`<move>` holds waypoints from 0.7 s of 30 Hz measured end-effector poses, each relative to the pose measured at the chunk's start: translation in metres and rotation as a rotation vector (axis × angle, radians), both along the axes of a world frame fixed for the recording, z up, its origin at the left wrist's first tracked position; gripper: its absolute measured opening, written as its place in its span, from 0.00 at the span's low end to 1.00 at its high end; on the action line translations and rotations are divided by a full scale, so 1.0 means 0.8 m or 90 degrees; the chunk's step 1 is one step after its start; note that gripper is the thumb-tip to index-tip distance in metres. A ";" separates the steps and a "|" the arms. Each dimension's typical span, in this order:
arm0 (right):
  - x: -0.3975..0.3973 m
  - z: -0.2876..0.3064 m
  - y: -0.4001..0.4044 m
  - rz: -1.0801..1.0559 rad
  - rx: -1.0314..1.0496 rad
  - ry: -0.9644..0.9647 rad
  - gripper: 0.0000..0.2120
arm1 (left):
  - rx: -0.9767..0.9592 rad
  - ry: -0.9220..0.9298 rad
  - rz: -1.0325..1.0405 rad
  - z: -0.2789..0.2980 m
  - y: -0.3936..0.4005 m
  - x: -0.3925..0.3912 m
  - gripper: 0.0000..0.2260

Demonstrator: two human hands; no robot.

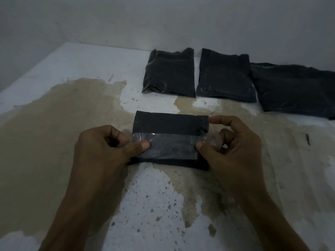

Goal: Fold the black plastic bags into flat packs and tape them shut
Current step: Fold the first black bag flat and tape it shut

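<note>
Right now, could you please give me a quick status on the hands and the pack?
Left hand and right hand pinching clear tape strip ends. Tape across folded black pack. Nothing in the way.

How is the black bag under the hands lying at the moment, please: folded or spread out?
Folded. The bag forms a compact flat rectangle, with a clear tape strip across it, pressed by left hand and right hand.

1. A bare, dim room, kind unclear: plain grey wall (163,20) meeting at a corner
2. Worn white surface (54,73), paint peeled to brown patches, speckled
3. Black plastic packs (168,73) laid along the wall
</note>
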State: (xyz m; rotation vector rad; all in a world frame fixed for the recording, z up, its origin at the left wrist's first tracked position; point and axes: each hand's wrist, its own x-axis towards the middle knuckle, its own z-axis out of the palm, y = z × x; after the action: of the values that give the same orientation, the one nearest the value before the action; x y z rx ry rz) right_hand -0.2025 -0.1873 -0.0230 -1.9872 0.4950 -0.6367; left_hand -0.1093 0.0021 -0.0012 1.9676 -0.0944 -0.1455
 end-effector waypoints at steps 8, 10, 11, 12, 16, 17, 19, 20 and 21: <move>0.001 -0.001 0.001 -0.001 -0.051 0.014 0.21 | 0.014 -0.007 0.005 0.008 0.002 -0.001 0.24; 0.000 -0.001 0.002 0.001 -0.049 0.011 0.21 | -0.006 0.009 -0.017 0.010 0.001 -0.002 0.19; 0.000 -0.002 0.002 0.002 -0.047 0.009 0.21 | -0.009 0.017 -0.029 0.012 0.002 -0.002 0.16; 0.000 -0.002 0.002 0.005 -0.050 0.007 0.21 | -0.014 0.027 -0.039 0.013 0.004 -0.002 0.14; 0.001 -0.002 0.002 0.009 -0.061 0.007 0.20 | 0.003 0.062 -0.068 0.010 0.020 0.009 0.09; 0.001 -0.002 0.002 0.009 -0.058 0.009 0.20 | 0.005 0.072 -0.069 0.008 0.023 0.012 0.07; 0.001 -0.003 0.002 0.007 -0.060 0.011 0.20 | -0.004 0.087 -0.060 0.005 0.025 0.016 0.05; 0.000 -0.003 0.002 0.007 -0.064 0.010 0.20 | -0.004 0.090 -0.052 0.003 0.025 0.016 0.05; 0.000 -0.003 0.002 0.007 -0.067 0.010 0.20 | 0.001 0.088 -0.047 0.001 0.025 0.017 0.04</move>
State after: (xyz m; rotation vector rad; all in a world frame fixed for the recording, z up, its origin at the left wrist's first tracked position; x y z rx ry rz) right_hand -0.2023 -0.1854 -0.0253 -2.0939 0.4690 -0.6518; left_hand -0.0954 0.0222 -0.0004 1.9499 -0.0773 -0.3294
